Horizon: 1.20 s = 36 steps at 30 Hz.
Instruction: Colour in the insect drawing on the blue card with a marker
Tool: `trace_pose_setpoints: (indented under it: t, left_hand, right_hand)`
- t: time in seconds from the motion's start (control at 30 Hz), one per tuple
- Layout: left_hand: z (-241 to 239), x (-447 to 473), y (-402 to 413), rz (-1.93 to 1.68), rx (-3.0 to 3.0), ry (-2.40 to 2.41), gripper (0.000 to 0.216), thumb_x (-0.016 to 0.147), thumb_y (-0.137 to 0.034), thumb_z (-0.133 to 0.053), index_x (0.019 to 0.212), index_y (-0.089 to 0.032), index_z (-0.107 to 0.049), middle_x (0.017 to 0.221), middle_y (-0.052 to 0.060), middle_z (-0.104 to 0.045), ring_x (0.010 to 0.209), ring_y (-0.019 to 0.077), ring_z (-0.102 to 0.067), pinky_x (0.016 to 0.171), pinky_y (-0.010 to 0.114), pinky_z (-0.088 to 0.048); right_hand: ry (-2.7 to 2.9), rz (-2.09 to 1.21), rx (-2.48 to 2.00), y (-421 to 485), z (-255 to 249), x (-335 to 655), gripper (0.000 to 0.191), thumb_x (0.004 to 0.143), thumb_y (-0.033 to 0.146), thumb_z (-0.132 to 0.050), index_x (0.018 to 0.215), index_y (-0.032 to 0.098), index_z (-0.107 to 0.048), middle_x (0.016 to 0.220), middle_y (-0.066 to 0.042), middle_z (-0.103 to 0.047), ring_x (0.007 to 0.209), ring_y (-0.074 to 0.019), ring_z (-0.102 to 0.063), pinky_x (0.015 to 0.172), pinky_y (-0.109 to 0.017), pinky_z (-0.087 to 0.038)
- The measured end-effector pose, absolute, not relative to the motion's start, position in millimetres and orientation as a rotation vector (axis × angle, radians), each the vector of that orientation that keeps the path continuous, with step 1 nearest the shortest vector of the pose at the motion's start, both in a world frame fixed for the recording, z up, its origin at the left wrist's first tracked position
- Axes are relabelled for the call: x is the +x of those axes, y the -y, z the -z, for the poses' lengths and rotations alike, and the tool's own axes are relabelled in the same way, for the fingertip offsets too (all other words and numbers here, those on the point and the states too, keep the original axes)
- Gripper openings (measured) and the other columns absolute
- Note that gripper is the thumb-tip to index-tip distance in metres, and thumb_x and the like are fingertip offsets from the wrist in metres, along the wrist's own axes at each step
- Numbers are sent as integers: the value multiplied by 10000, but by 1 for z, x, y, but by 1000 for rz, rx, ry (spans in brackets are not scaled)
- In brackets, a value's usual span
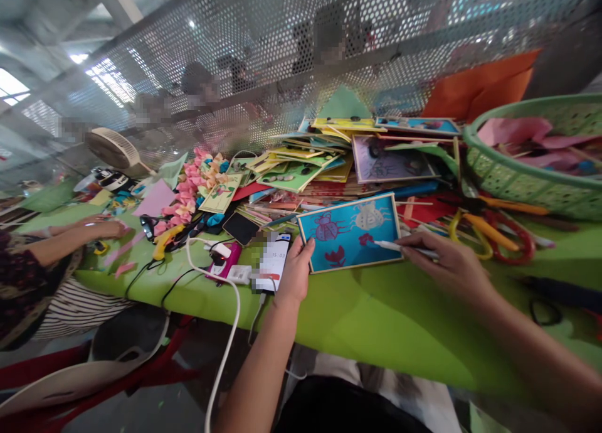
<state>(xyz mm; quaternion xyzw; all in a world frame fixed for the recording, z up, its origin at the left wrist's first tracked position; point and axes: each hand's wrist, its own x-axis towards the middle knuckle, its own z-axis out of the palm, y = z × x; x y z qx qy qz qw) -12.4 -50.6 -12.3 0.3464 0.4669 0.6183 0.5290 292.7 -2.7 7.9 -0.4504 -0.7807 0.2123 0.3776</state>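
Note:
My left hand [298, 267] grips the left end of a blue card [348, 232] with a pale stick-like border, thumb on its face. Drawings of bugs and red flower shapes show on the card. A white pen [386, 245] is pinched in my right hand [444, 260], its tip at or just over the small red flower near the card's middle. Beside my left hand lies a lit phone [274, 263] with a cable plugged in.
Stacked bordered cards [296, 169] stand behind. At right are a green basket [531, 163] and scissors [512, 235]. Left are a pink power strip [226, 261], yellow glue gun [167, 240], paper flowers [188, 194] and a co-worker's hand [101, 227]. A white cord [232, 332] crosses the table edge.

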Motion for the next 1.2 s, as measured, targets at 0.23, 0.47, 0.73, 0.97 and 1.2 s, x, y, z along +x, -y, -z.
trace_pose_setpoints:
  t: [0.23, 0.47, 0.73, 0.97, 1.2]
  left_hand:
    - [10, -12, 51, -1474, 843, -1109, 488, 898, -566, -819, 1275, -266, -740, 1329, 55, -786, 1318, 307, -685, 1203, 491, -484]
    - [10, -12, 51, -1481, 822, -1109, 537, 872, -570, -846, 1299, -262, -741, 1336, 67, -784, 1332, 321, -679, 1221, 514, -467]
    - [9, -12, 52, -1474, 839, -1134, 491, 882, -579, -837, 1244, -257, -761, 1377, 60, -767, 1351, 316, -664, 1236, 499, -448]
    - [11, -13, 50, -1479, 840, -1153, 524, 859, -600, -849, 1255, -268, -763, 1400, 61, -757, 1381, 323, -647, 1270, 523, -407]
    - [11, -13, 51, -1468, 816, -1168, 546, 850, -609, -854, 1270, -275, -757, 1391, 59, -763, 1372, 325, -659, 1268, 524, -416]
  right_hand:
    - [2052, -521, -1102, 2, -12, 290, 229, 976, 405, -629, 993, 245, -791, 833, -55, -786, 734, -245, -728, 695, -354, -546]
    - [2083, -477, -1067, 1, -7, 289, 238, 1000, 394, -620, 997, 234, -795, 822, -58, -778, 732, -252, -727, 707, -373, -549]
    - [2070, -483, -1075, 2, -12, 286, 227, 1008, 378, -613, 1010, 227, -782, 864, -71, -795, 782, -264, -752, 722, -367, -549]
    - [2071, -471, -1038, 1, -12, 287, 209, 996, 374, -616, 969, 241, -775, 809, -42, -780, 689, -236, -716, 657, -344, -526]
    - [2065, -423, -1008, -1, -9, 284, 210, 1013, 364, -606, 994, 246, -778, 815, -38, -774, 708, -245, -731, 670, -350, -530]
